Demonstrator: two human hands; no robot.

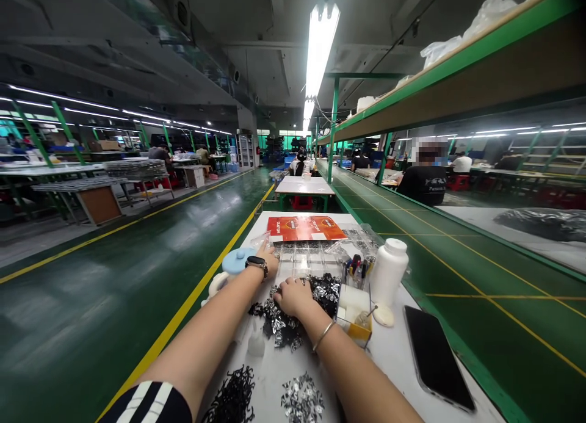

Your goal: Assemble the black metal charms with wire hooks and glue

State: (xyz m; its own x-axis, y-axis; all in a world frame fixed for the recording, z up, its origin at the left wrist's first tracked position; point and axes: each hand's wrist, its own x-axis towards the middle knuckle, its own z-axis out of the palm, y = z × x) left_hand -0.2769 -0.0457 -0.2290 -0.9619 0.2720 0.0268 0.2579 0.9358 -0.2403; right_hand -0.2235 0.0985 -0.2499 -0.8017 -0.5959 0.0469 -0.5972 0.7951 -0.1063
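My left hand (270, 261), with a black band watch on the wrist, reaches to the left edge of the clear compartment tray (300, 258), beside a crumpled clear plastic bag (260, 242). Its fingers are stretched forward, and I make out nothing in them. My right hand (294, 296) rests at the heap of small black and silver pieces (284, 330). The fingers of that hand are bent down; whatever they hold is too small or hidden. Closer to me lie a pile of black hook-like pieces (232, 395) and a pile of silver pieces (302, 398).
Orange printed sheets (306, 227) lie behind the tray. A light blue lid (238, 260) is at left. On the right stand a white bottle (389, 270), a box with pens (354, 307) and a phone (437, 356). A shelf (458, 63) overhangs the right; people sit beyond.
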